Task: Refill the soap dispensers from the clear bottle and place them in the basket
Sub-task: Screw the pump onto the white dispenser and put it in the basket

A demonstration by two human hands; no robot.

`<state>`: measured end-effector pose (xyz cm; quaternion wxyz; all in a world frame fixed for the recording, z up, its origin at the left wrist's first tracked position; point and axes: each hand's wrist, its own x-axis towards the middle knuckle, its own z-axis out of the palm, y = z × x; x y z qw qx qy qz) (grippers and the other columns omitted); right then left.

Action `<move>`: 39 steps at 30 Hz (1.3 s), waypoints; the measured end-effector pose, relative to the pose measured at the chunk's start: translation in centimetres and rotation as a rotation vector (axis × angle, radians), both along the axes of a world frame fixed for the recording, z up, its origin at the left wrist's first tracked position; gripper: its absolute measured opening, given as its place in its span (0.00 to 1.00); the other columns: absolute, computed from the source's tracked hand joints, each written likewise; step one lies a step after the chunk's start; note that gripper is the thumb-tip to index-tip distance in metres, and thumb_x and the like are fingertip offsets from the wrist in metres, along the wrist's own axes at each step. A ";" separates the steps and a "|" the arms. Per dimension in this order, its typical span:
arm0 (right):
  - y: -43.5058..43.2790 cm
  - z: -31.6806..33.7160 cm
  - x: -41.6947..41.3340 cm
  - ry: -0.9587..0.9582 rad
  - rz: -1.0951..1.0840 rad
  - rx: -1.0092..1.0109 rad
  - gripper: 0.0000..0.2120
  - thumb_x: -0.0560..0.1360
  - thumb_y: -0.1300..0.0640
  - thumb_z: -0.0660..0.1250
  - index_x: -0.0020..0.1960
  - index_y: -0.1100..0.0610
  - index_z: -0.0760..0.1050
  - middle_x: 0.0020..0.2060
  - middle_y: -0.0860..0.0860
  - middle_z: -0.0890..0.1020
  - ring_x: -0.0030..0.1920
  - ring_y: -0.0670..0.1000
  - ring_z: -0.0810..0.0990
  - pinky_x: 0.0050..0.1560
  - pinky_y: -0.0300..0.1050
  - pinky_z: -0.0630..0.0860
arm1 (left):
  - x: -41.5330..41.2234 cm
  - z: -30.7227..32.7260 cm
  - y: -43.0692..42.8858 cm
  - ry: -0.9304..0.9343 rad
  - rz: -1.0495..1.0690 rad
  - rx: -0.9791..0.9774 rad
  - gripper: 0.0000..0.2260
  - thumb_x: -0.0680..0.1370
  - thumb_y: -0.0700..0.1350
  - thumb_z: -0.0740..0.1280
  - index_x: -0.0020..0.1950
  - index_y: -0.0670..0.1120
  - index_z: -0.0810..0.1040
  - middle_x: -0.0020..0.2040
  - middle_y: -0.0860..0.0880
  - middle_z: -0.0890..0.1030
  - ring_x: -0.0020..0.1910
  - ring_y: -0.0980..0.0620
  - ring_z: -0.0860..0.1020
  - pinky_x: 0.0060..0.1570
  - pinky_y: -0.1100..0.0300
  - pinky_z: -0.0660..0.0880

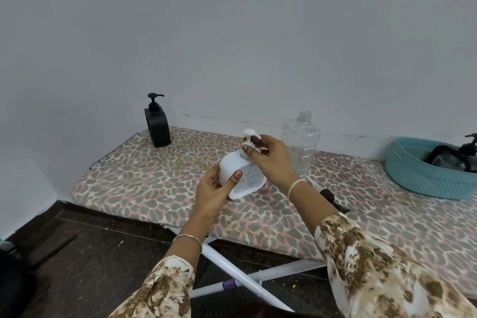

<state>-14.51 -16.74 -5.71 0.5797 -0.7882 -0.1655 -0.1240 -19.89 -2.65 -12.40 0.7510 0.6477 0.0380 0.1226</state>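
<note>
Your printed sleeves (374, 266) fill the bottom of the frame as you work over the ironing board (142, 178), both hands on the white soap dispenser (232, 165). Your left grip (214, 188) wraps the rounded body, thumb across the front. Your right grip (271, 160) pinches the pump (249, 134) at its collar, fingers curled round the stem.

You hold the dispenser above the board's middle, between front and far edges; whether its base touches the cover cannot be told. It is tilted: base down toward the front edge, pump up toward the far edge. The long axis runs front to back, and the spout points right, toward the clear bottle (302, 142).

That bottle stands uncapped just behind your right grip, near the far edge. A black dispenser (157, 124) stands upright at the far left corner. The teal basket (413, 175) sits at the right end and holds another black dispenser (459, 157). A small dark object (333, 199) lies beside your right wrist; what it is cannot be told.

The white dispenser looks like hard, smooth plastic, probably light and stiff, and slippery if soapy. Hold the broad body firmly. Turn the pump at the collar, not the thin spout, which would likely flex.
</note>
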 end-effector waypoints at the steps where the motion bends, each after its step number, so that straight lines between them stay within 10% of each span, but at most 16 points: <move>1: 0.0 0.0 0.1 -0.016 -0.013 -0.015 0.08 0.73 0.55 0.73 0.50 0.56 0.81 0.44 0.48 0.84 0.49 0.48 0.81 0.52 0.46 0.77 | 0.0 0.0 0.0 -0.003 -0.002 0.000 0.24 0.66 0.56 0.75 0.61 0.51 0.78 0.57 0.48 0.83 0.54 0.50 0.82 0.48 0.48 0.82; 11: -0.1 0.8 0.1 -0.053 -0.090 -0.145 0.10 0.69 0.52 0.76 0.45 0.53 0.78 0.37 0.41 0.79 0.39 0.37 0.76 0.40 0.29 0.70 | -0.3 0.5 -0.1 -0.013 -0.011 -0.016 0.15 0.70 0.52 0.73 0.55 0.54 0.78 0.57 0.48 0.82 0.55 0.51 0.82 0.42 0.56 0.81; 19: 0.9 0.4 -0.4 -0.069 -0.236 -0.169 0.25 0.64 0.37 0.74 0.44 0.54 0.69 0.37 0.46 0.75 0.38 0.46 0.74 0.38 0.40 0.72 | -0.1 0.2 0.0 -0.030 -0.021 -0.032 0.18 0.69 0.52 0.73 0.57 0.51 0.79 0.56 0.48 0.83 0.54 0.50 0.82 0.44 0.56 0.81; 23: 1.2 -1.0 -1.0 -0.022 -0.056 0.011 0.15 0.75 0.47 0.65 0.59 0.50 0.70 0.54 0.44 0.78 0.57 0.44 0.76 0.60 0.51 0.73 | 0.1 -0.1 0.1 -0.024 -0.022 -0.036 0.23 0.69 0.52 0.74 0.62 0.46 0.78 0.56 0.47 0.83 0.55 0.48 0.82 0.50 0.51 0.81; 30: 0.7 -1.2 -1.5 -0.086 -0.310 0.164 0.06 0.76 0.59 0.61 0.51 0.50 0.73 0.40 0.48 0.80 0.43 0.49 0.79 0.45 0.49 0.77 | 0.3 -0.3 0.2 -0.029 -0.010 -0.036 0.26 0.67 0.54 0.75 0.62 0.46 0.78 0.57 0.48 0.83 0.56 0.49 0.82 0.51 0.51 0.80; 35: 0.6 -1.7 -1.0 -0.016 -0.090 0.049 0.14 0.76 0.57 0.61 0.61 0.53 0.74 0.56 0.46 0.79 0.57 0.46 0.77 0.58 0.45 0.74 | 0.3 -0.3 0.1 -0.028 -0.014 -0.024 0.25 0.67 0.54 0.75 0.62 0.46 0.78 0.56 0.47 0.83 0.54 0.49 0.82 0.48 0.52 0.81; 39: 0.7 -1.8 -0.8 -0.037 -0.083 -0.030 0.13 0.72 0.57 0.71 0.56 0.50 0.76 0.48 0.39 0.79 0.50 0.36 0.76 0.54 0.34 0.73 | 0.3 -0.3 0.2 -0.025 -0.020 -0.037 0.24 0.68 0.53 0.75 0.62 0.46 0.78 0.55 0.47 0.84 0.54 0.47 0.83 0.49 0.49 0.81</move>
